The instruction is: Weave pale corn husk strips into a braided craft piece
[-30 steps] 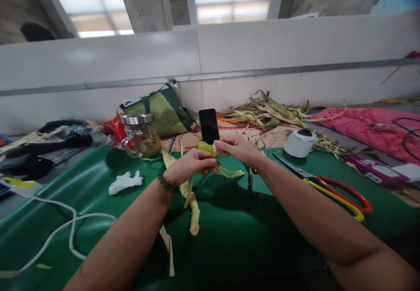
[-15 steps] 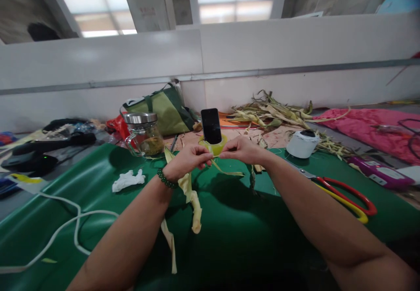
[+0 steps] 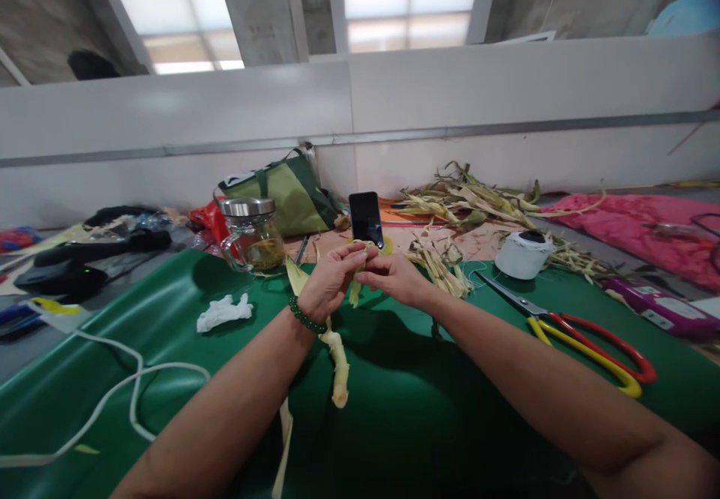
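My left hand [image 3: 331,278], with a green bead bracelet [image 3: 307,317] at its wrist, pinches a thin yellow-green husk strip [image 3: 354,294]. My right hand [image 3: 394,278] meets it at the fingertips, closed on the same strip. A short end of the strip hangs below the fingers, and a loop of it shows above them. Beneath my left wrist lies a pale, knobbly stalk [image 3: 340,379] with a broad husk leaf [image 3: 296,278] behind it. Another dry husk strip [image 3: 286,439] droops beside my left forearm. Just behind the hands stands a phone [image 3: 366,220], upright by a yellow tape roll [image 3: 388,244].
Large scissors [image 3: 590,349] with red and yellow handles lie right of my right forearm, near a white thread spool [image 3: 523,255]. A lidded glass jar [image 3: 256,240], crumpled white tissue [image 3: 225,313] and white cable [image 3: 135,379] are at left. Dried husks [image 3: 466,199] pile at the back.
My hands have come closer together. The strip's free end, which stretched out to the right, now hangs down under the fingers. The view has shifted slightly.
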`<act>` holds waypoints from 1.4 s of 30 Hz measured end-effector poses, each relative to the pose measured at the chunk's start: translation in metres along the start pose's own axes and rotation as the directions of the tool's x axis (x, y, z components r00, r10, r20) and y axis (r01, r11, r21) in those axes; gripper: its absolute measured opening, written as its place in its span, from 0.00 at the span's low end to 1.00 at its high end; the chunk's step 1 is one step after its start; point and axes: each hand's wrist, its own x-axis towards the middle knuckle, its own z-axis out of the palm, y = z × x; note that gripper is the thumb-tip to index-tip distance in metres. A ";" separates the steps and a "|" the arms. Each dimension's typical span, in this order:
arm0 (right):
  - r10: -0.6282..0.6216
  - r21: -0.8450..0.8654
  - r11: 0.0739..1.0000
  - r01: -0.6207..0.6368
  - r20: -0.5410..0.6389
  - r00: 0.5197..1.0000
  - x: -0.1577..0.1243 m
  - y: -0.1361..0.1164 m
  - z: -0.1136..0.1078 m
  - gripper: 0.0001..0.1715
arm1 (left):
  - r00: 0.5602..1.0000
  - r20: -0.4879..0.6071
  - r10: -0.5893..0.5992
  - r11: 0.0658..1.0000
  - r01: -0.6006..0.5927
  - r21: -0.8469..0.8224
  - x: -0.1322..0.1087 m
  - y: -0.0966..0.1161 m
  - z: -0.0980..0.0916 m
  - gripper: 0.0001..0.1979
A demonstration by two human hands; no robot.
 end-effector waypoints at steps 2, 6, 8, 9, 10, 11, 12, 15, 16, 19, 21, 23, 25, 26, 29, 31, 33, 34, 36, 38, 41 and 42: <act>0.010 0.025 1.000 -0.010 0.000 1.000 0.001 0.001 -0.001 0.17 | 1.000 0.014 -0.010 1.000 0.010 0.014 0.000 0.000 0.000 0.09; -0.025 -0.016 1.000 0.026 0.030 0.999 -0.001 -0.001 -0.002 0.17 | 0.999 0.041 0.018 0.996 -0.021 0.087 0.002 -0.002 -0.001 0.09; -0.025 -0.032 0.999 0.026 0.041 0.999 -0.003 -0.003 -0.002 0.17 | 0.998 0.049 0.044 0.991 -0.050 0.125 0.002 -0.003 -0.001 0.10; -0.017 -0.035 0.999 0.019 0.045 0.999 -0.003 -0.004 -0.001 0.16 | 0.997 0.044 0.056 0.989 -0.062 0.136 0.002 -0.003 -0.001 0.10; -0.007 -0.032 0.999 0.009 0.047 0.999 -0.004 -0.005 -0.001 0.16 | 0.997 0.035 0.066 0.987 -0.071 0.143 0.002 -0.003 -0.002 0.11; 0.002 -0.027 1.000 -0.001 0.053 0.999 -0.004 -0.006 -0.002 0.16 | 0.997 0.023 0.077 0.986 -0.079 0.147 0.002 -0.004 -0.002 0.11; 0.010 -0.022 1.000 -0.009 0.058 0.998 -0.005 -0.007 -0.002 0.16 | 0.996 0.009 0.088 0.985 -0.089 0.148 0.002 -0.004 -0.002 0.11; 0.031 -0.011 0.999 -0.030 0.074 0.997 -0.005 -0.009 -0.003 0.16 | 0.992 -0.013 0.122 0.980 -0.118 0.159 0.002 -0.003 -0.002 0.11; 0.040 -0.008 0.999 -0.040 0.082 0.996 -0.006 -0.010 -0.003 0.16 | 0.991 -0.016 0.132 0.978 -0.128 0.166 0.002 -0.003 -0.001 0.11; 0.051 -0.005 0.999 -0.051 0.102 0.994 -0.007 -0.012 -0.003 0.16 | 0.986 -0.028 0.161 0.969 -0.153 0.194 0.002 -0.003 -0.001 0.12; 0.038 -0.005 0.999 -0.038 0.103 0.994 -0.007 -0.013 -0.002 0.16 | 0.984 -0.039 0.172 0.966 -0.161 0.203 0.003 -0.003 -0.002 0.13; 0.032 -0.002 0.999 -0.032 0.097 0.995 -0.008 -0.014 -0.001 0.16 | 0.983 -0.042 0.181 0.965 -0.169 0.203 0.003 -0.003 -0.002 0.13; 0.031 0.011 0.999 -0.032 0.096 0.995 -0.008 -0.014 0.001 0.16 | 0.981 -0.041 0.189 0.963 -0.177 0.206 0.004 -0.002 -0.003 0.13; 0.029 0.018 0.999 -0.031 0.095 0.995 -0.008 -0.013 0.001 0.17 | 0.982 -0.038 0.186 0.962 -0.174 0.210 0.003 -0.001 -0.004 0.13; 0.034 0.022 0.999 -0.037 0.109 0.994 -0.008 -0.012 0.001 0.17 | 0.994 -0.008 0.108 0.972 -0.104 0.209 0.002 0.004 -0.004 0.11; 0.057 -0.002 0.998 -0.057 0.105 0.993 -0.007 -0.011 0.000 0.17 | 0.999 0.006 0.047 0.983 -0.047 0.176 0.000 0.008 -0.004 0.11; 0.066 -0.036 0.997 -0.063 0.096 0.993 -0.007 -0.010 -0.002 0.17 | 1.000 0.003 0.016 0.989 -0.016 0.148 -0.002 0.011 -0.004 0.13; 0.061 -0.050 0.997 -0.056 0.095 0.994 -0.007 -0.010 -0.002 0.16 | 1.000 0.005 0.016 0.988 -0.016 0.153 -0.002 0.012 -0.004 0.14; 0.040 -0.071 0.997 -0.033 0.106 0.994 -0.007 -0.009 -0.003 0.16 | 0.999 0.032 0.036 0.977 -0.042 0.208 -0.002 0.012 -0.006 0.13; 0.025 -0.082 0.996 -0.016 0.110 0.994 -0.007 -0.009 -0.002 0.15 | 0.996 0.064 0.068 0.960 -0.083 0.268 -0.002 0.010 -0.007 0.12; -0.007 -0.110 0.994 0.020 0.119 0.993 -0.009 -0.010 0.003 0.14 | 0.993 0.056 0.107 0.953 -0.119 0.279 -0.001 0.006 -0.010 0.13; -0.026 -0.136 0.990 0.043 0.122 0.992 -0.010 -0.011 0.004 0.13 | 0.991 0.049 0.121 0.950 -0.130 0.284 0.000 0.005 -0.010 0.13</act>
